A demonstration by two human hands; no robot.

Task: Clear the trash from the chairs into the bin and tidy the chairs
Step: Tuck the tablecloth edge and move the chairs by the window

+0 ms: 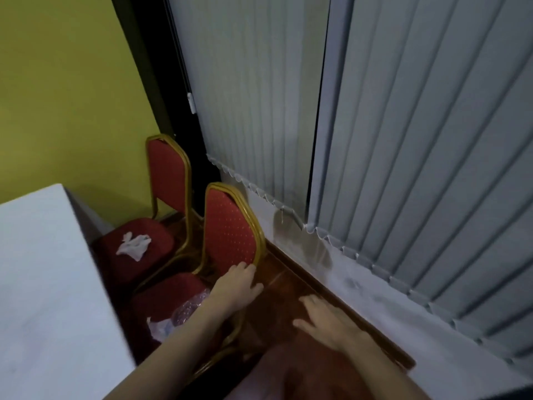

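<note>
Chair back touches left hand; right hand apart.

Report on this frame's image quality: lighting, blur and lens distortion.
Head view: dim, flat indoor light; wide-angle bending tilts the blinds and yellow wall; motion blur smears the right hand and white table; the far chair and its crumpled tissue stay fairly sharp.
</note>
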